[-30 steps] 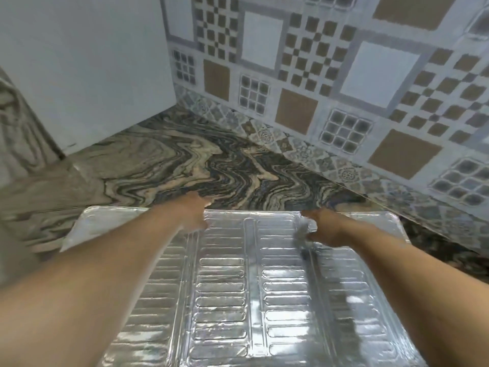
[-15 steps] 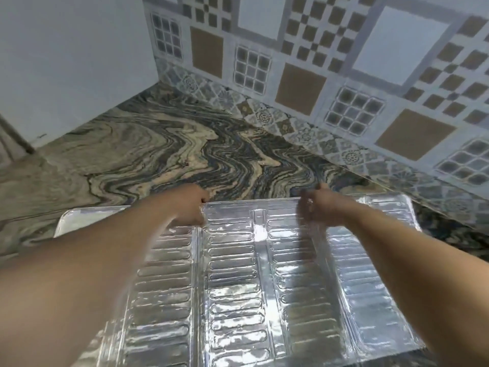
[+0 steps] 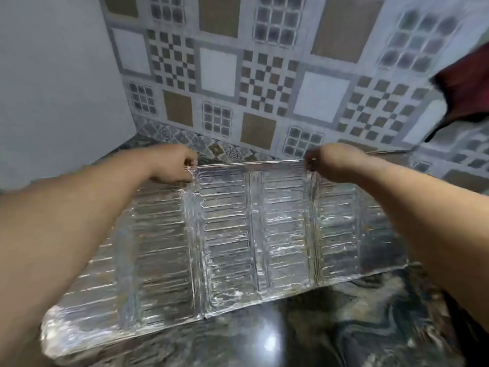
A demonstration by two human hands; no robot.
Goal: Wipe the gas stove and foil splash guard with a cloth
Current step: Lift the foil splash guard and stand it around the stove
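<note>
Here, a foil splash guard (image 3: 230,242): thin, shiny embossed sheet, pressed with rows of rounded oblong ribs, divided by vertical fold creases into panels. Surface crinkled, catching bright glare. Its long axis runs left to right across the view; the top edge is raised toward the tiled wall, the bottom edge sits nearer the camera, low over the worktop (image 3: 357,321). The left end panel bends forward toward the camera and looks rumpled at the lower corner; whether the bottom edge touches the worktop I cannot tell.

Left hand (image 3: 173,164): grip closed on the guard's top edge, fingers curled over it, thumb side pinching the foil rim. Right hand (image 3: 332,164): same, grip clamped on the top edge further right. Both forearms bare, reaching forward. The stretch of rim between the hands is taut and straight.

Worktop: polished stone, swirling dark and cream veining, with a bright reflected spot below the guard.

Wall (image 3: 264,75): patterned tiles, matte — checkerboards, plain white and tan squares, grid squares, a floral border strip at the base. Plain pale wall at left. Dark red cloth-like shape (image 3: 465,94) at upper right, blurred. No containers in view.
</note>
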